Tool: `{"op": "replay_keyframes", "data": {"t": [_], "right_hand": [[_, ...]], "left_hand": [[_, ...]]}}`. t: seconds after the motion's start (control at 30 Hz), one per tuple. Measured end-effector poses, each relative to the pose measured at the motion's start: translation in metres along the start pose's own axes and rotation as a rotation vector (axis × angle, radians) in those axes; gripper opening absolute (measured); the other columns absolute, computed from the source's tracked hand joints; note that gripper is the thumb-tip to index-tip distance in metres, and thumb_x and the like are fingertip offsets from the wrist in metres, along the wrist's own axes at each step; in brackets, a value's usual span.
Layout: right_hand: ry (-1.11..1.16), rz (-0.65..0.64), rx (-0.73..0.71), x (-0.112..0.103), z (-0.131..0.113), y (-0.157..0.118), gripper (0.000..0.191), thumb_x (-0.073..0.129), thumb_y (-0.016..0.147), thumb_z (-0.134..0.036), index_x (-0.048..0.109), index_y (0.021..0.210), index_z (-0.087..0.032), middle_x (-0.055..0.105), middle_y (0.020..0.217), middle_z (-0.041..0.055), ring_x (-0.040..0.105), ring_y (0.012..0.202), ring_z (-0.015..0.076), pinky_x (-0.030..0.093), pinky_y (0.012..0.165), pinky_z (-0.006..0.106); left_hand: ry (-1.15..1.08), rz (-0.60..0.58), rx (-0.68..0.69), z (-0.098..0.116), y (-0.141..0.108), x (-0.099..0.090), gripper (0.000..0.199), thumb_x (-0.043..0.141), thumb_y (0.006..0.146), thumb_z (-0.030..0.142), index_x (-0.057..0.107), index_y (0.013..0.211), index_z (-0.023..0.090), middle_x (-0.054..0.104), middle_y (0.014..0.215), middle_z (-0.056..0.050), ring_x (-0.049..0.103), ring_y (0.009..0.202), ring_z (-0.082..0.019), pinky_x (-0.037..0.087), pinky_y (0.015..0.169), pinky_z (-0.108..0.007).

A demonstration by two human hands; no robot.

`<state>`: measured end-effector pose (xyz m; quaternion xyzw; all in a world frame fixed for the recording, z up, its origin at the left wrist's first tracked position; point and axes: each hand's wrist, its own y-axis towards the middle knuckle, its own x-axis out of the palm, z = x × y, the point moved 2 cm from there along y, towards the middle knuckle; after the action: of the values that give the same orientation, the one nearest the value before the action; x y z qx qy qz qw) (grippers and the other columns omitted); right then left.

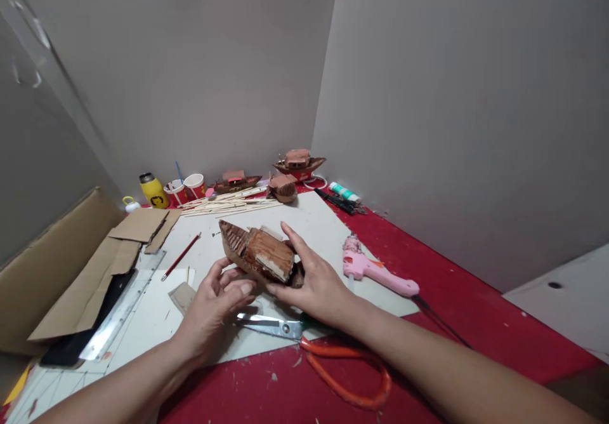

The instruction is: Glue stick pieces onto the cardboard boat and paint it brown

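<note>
A small brown model boat (271, 252) is between my hands above the white board, its pointed end tilted up to the left. A reddish-brown cabin roof with a pale, uncoloured strip along its lower edge covers its middle. My right hand (316, 278) grips the blunt end, thumb and fingers on either side. Curled fingers of my left hand (221, 300) rest against the near side of the hull, close to the pointed end. Just below both hands lie scissors (271, 325) with orange handles, partly hidden by my right hand.
A pink glue gun (375, 271) lies at right, its cord trailing over the red table (476, 303). Cardboard pieces (95, 284), a ruler (118, 310) and a pencil (181, 256) are at left. Thin sticks (228, 203), paper cups (194, 186), a yellow bottle (153, 190) and other model boats (299, 164) stand behind.
</note>
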<state>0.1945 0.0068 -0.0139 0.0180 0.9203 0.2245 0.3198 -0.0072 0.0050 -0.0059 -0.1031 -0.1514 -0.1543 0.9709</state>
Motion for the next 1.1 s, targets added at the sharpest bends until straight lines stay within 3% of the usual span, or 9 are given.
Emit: {"op": "replay_keyframes", "data": {"t": [0.23,0.47,0.77,0.97,1.1], "right_hand": [[-0.122,0.018,-0.159,0.002,-0.001,-0.004,0.104,0.076,0.078,-0.04,0.012,0.159,-0.027,0.058,0.138,0.0185,0.059,0.125,0.0365,0.052,0.098,0.057],[-0.191,-0.013,-0.132,0.001,-0.004,-0.007,0.104,0.073,0.08,-0.041,0.008,0.16,-0.026,0.061,0.135,0.0178,0.064,0.118,0.0359,0.056,0.093,0.054],[-0.228,0.01,-0.211,0.001,-0.006,-0.008,0.107,0.076,0.077,-0.033,0.008,0.159,-0.028,0.06,0.135,0.0185,0.064,0.117,0.0356,0.056,0.092,0.054],[-0.03,-0.12,0.036,0.0,-0.005,-0.007,0.102,0.076,0.077,-0.036,0.016,0.159,-0.027,0.065,0.131,0.0178,0.069,0.111,0.0343,0.057,0.088,0.054],[0.037,-0.203,0.118,0.001,-0.003,-0.005,0.101,0.076,0.077,-0.036,0.017,0.159,-0.027,0.069,0.125,0.0172,0.072,0.103,0.0334,0.058,0.086,0.054]], "left_hand": [[0.001,-0.072,-0.08,-0.006,0.002,0.001,0.057,0.081,0.077,0.029,0.053,0.127,0.026,0.065,0.123,-0.009,0.065,0.101,-0.019,0.05,0.086,-0.033],[-0.058,-0.098,-0.116,-0.009,0.004,0.001,0.071,0.077,0.082,0.024,0.043,0.142,0.033,0.062,0.138,-0.01,0.066,0.112,-0.023,0.051,0.089,-0.034],[-0.103,-0.12,-0.147,-0.006,0.005,0.001,0.079,0.073,0.083,0.016,0.033,0.149,0.034,0.063,0.138,-0.01,0.066,0.116,-0.025,0.05,0.095,-0.037],[-0.123,-0.079,-0.084,-0.001,0.013,-0.005,0.071,0.071,0.085,0.017,0.037,0.146,0.032,0.067,0.132,-0.008,0.065,0.116,-0.024,0.048,0.103,-0.042],[-0.103,-0.035,-0.031,0.002,0.02,-0.011,0.072,0.074,0.083,0.022,0.039,0.144,0.033,0.059,0.142,-0.008,0.061,0.124,-0.026,0.044,0.109,-0.047]]}}
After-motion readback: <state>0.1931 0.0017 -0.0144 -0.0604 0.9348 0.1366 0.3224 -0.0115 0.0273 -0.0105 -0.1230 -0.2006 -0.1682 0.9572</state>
